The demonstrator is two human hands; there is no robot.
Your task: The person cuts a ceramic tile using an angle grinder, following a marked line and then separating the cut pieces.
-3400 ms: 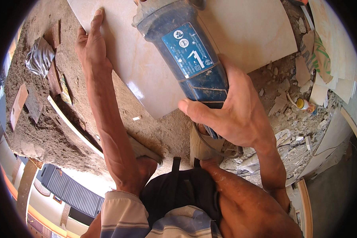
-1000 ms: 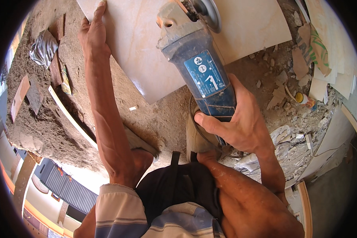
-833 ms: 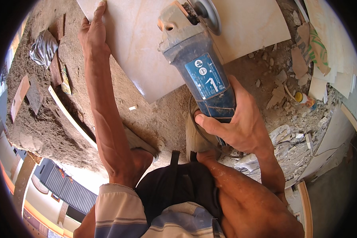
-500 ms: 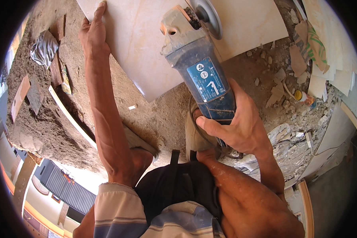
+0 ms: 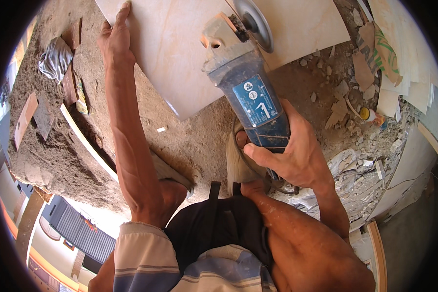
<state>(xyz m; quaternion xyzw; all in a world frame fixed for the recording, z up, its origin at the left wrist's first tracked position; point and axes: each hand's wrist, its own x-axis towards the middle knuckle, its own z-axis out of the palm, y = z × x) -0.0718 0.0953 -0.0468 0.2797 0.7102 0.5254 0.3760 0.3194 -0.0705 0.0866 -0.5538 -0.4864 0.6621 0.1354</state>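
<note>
A large beige tile (image 5: 175, 63) with faint veining lies at the top of the view, one corner pointing toward me. My left hand (image 5: 117, 41) grips its left edge, one finger stretched along the top face and the others bent at the side. In my right hand (image 5: 297, 151) is a dusty blue angle grinder (image 5: 255, 104), fingers wrapped round its rear body. The grey cutting disc (image 5: 255, 24) stands on edge over the tile; whether it touches the surface I cannot tell. The power cord comes off the grinder's tail beside my foot.
Torn cardboard (image 5: 367, 56), stacked tiles (image 5: 418, 53) and rubble (image 5: 370, 155) lie on the right, with a yellow-capped container (image 5: 367, 115) among them. On the left are a grey cloth (image 5: 55, 58), broken pieces and a pale strip (image 5: 85, 138). My sandalled feet are below the tile.
The grinder has shifted slightly right and toward me. The tile's near corner has moved a little away from me. Both hands keep their hold.
</note>
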